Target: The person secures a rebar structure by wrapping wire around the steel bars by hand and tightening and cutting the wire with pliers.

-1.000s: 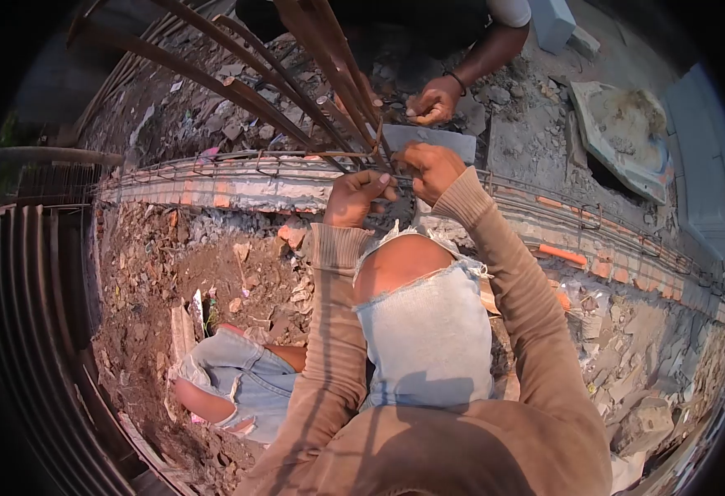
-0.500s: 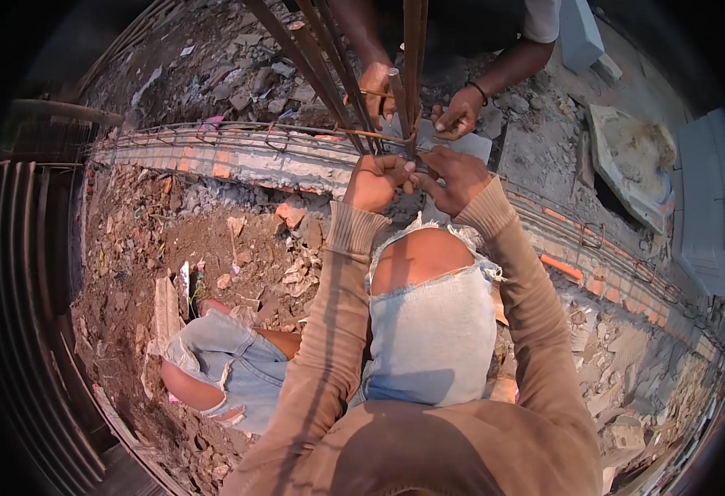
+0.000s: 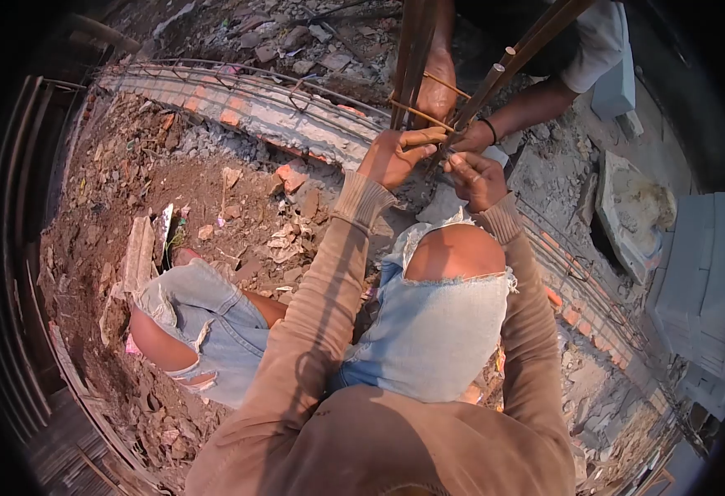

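Upright steel reinforcing bars (image 3: pixel 488 89) stand in front of me, with a thin square steel stirrup (image 3: pixel 422 114) around them. My left hand (image 3: pixel 391 159) reaches in from the left at the base of the bars. Its fingers stretch toward the bars just below the stirrup, with the thumb apart beneath them. On the other side, my right hand (image 3: pixel 480 180) is closed in a pinch against the foot of the bars; what its fingertips hold is too small to make out. Across from me, a co-worker's hand (image 3: pixel 438 87) is at the stirrup, and their other hand (image 3: pixel 474 136) is close behind my right fingers.
A brick and concrete footing (image 3: pixel 246 112) with horizontal bars runs across in front of my knees. Rubble and soil (image 3: pixel 238 207) cover the ground. At right are a mortar-crusted tray (image 3: pixel 631 207) and stacked pale blocks (image 3: pixel 697 281).
My view has shifted and tilted. My hands have moved apart, the right one lower and the left with its fingers straighter. The co-worker's hands have come in closer to the bars.
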### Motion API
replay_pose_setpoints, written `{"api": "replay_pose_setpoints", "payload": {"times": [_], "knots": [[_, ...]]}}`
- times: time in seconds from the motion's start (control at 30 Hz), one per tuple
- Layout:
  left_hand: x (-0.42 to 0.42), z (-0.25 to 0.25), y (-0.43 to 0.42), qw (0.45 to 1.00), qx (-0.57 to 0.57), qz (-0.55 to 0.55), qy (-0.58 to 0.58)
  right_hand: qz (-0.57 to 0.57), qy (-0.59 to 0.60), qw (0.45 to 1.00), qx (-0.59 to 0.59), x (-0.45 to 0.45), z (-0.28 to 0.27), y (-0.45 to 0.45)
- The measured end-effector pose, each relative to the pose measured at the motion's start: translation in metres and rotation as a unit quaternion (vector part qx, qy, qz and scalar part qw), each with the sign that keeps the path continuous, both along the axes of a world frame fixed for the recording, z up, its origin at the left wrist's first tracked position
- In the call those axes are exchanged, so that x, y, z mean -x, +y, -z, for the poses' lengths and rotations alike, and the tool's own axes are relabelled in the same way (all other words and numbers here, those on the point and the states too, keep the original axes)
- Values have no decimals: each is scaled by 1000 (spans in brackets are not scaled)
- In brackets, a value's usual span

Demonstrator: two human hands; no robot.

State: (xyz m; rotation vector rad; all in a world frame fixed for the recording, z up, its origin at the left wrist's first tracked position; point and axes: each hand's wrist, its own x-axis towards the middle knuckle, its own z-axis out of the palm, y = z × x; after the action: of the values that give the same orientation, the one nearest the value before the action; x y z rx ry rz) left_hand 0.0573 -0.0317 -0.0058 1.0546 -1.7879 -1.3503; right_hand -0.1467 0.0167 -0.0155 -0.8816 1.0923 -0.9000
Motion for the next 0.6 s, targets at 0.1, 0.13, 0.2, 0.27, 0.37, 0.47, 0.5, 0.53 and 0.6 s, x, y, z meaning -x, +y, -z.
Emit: {"api": "replay_pose_setpoints", "payload": {"times": [0.1,0.13,0.2,0.27,0.37,0.47,0.5,0.53,0.6], "knots": [[4,12,1,997,-71,12,17,-12,-330,942,-65,-9,20,5],[9,18,1,989,-104,17,103,-12,-327,943,-64,-13,32,7],[17,31,7,975,-132,22,177,-42,-519,850,-72,-25,40,9],[21,45,8,960,-140,19,240,8,-503,861,-77,-26,30,12],[26,62,7,958,-155,-1,242,71,-198,977,-31,-16,12,20],[30,65,6,953,-160,-17,258,99,391,829,387,-19,5,17],[30,65,7,955,-160,-35,245,64,491,753,435,-17,-12,20],[31,67,7,958,-159,-52,232,65,491,753,434,-19,-21,19],[30,64,7,949,-166,-40,264,-28,669,612,420,-25,-31,17]]}}
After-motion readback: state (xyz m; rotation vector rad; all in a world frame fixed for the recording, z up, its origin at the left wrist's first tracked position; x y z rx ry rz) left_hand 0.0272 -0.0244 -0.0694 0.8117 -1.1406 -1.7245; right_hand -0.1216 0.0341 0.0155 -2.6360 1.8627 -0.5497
